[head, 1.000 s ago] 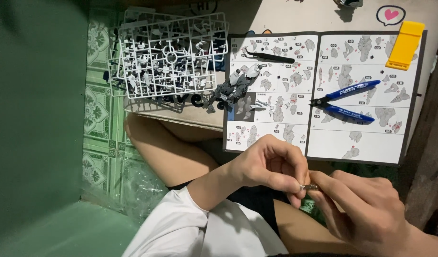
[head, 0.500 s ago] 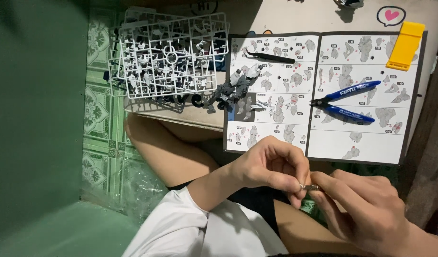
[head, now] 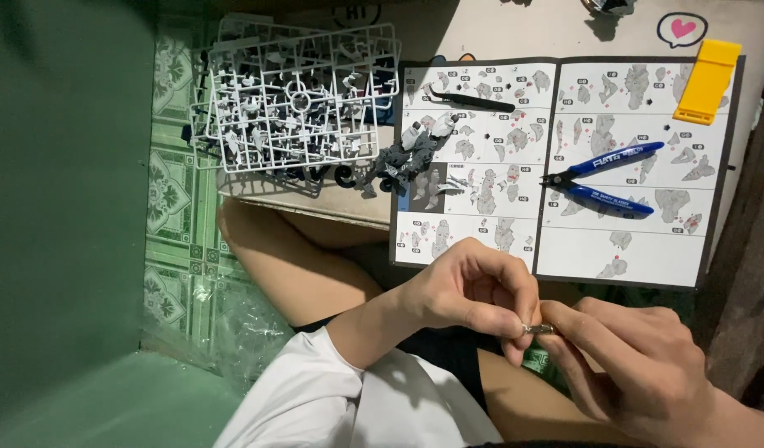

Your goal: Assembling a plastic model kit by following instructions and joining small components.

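Instruction booklet: lies open on the table, its lower edge partly covered by the hands; the drawings are too small to read.
Parts frames: white and dark plastic grids stacked at the table's left end, the lower ones hidden under the top one.
Cutters: blue-handled, resting on the booklet's right page.
Yellow tool: flat, at the booklet's top right corner.
Tweezers: black, on the left page.
Half-built figure: grey, blurred, at the booklet's left edge.
Right hand: cut off at the lower frame edge, fingers pinching one end of the small part.
Left hand: curled, fingertips pinching the other end.
Small part: tiny, greyish, held between both hands over the lap; shape unclear.
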